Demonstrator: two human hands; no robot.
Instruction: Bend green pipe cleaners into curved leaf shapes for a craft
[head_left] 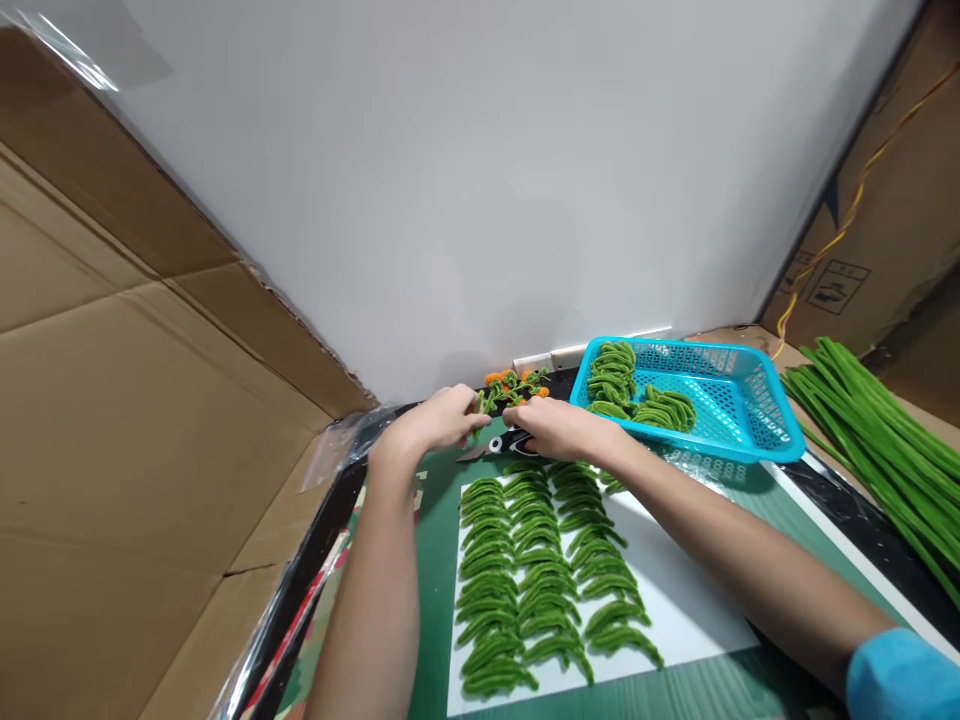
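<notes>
My left hand (446,415) is closed in a pinch on a green fuzzy pipe-cleaner piece (481,402) near the back of the green mat. Just right of it, my right hand (555,425) has its fingertips pressed together; what they hold is too small to make out. Scissors (495,445) with dark handles lie under my right hand, blades pointing left. Behind both hands sits a bunch of orange and green fuzzy pieces (517,382). Nearer me, curved green pipe-cleaner pieces (487,590) lie in three main columns on a white sheet (697,630).
A blue plastic basket (780,410) at the back right holds piles of curved green pieces (664,408). Long green pipe cleaners (885,440) lie at the far right. Cardboard (112,450) stands at the left, and a pale wall (480,200) rises behind.
</notes>
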